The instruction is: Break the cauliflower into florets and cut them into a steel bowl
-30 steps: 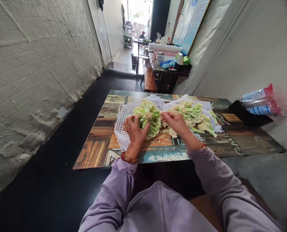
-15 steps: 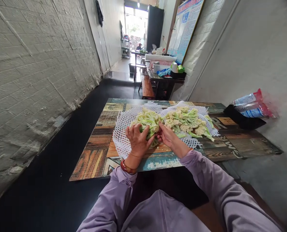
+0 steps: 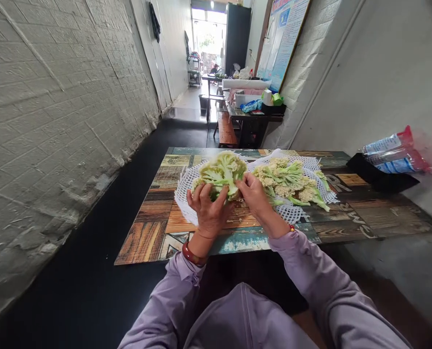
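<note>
A large cauliflower chunk, pale green stems up, is held above a white foam net spread on the patterned table. My left hand grips its near left side with curled fingers. On its right side my right hand is closed, thumb and fingers pressed into the stems. A pile of loose cauliflower florets lies on the net just right of my right hand.
A black tray with plastic-wrapped packets sits at the table's far right against the wall. A brick wall runs along the left of a dark floor. Further back stand a bench and a cluttered table.
Both hands have lifted and tilted the cauliflower chunk up off the net. My right hand moved from the floret pile onto the chunk's right side.
</note>
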The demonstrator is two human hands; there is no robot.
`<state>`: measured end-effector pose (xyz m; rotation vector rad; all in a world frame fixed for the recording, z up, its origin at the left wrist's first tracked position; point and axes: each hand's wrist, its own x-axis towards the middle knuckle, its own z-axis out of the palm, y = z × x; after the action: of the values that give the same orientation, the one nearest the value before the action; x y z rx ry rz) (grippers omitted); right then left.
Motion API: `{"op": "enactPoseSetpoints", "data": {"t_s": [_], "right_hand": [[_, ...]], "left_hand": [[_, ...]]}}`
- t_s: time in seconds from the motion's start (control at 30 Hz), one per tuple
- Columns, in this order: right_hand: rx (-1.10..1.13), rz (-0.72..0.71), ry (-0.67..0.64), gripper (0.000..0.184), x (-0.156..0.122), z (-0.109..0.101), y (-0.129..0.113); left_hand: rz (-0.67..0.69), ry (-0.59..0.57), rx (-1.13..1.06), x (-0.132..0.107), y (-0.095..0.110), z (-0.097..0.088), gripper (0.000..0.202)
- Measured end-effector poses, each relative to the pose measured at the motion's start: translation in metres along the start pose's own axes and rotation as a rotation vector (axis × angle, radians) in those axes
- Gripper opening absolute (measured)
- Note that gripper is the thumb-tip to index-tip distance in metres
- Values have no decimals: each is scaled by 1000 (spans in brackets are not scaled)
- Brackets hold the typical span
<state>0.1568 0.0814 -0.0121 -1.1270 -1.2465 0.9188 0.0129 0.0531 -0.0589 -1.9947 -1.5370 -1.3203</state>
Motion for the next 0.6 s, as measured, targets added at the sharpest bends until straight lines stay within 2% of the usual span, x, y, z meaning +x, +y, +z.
{"op": "enactPoseSetpoints", "data": {"t_s": [0.1,0.2,0.3,0.47,0.53,0.6], "right_hand": [[-206,-114,32,25,6,1,7],[-257,-134,22,14,5,1,14],[-216,-138,19,15,0,1,19],[-64,-72,81,21,-13,1,31],[64,0,151,26,-19,-2,42],[181,74,270,31,-23,-8,54]], "left_hand": [[34,-63,52,-7,-2,-7,40],[66,-143,72,-17,-5,-14,41],[55,-148,74,-30,-9,-17,41],[19,1,76,-46,-16,-24,48],[-18,23,58,-48,-20,-27,57],[-49,-28,15,-48,-23,-29,65]]}}
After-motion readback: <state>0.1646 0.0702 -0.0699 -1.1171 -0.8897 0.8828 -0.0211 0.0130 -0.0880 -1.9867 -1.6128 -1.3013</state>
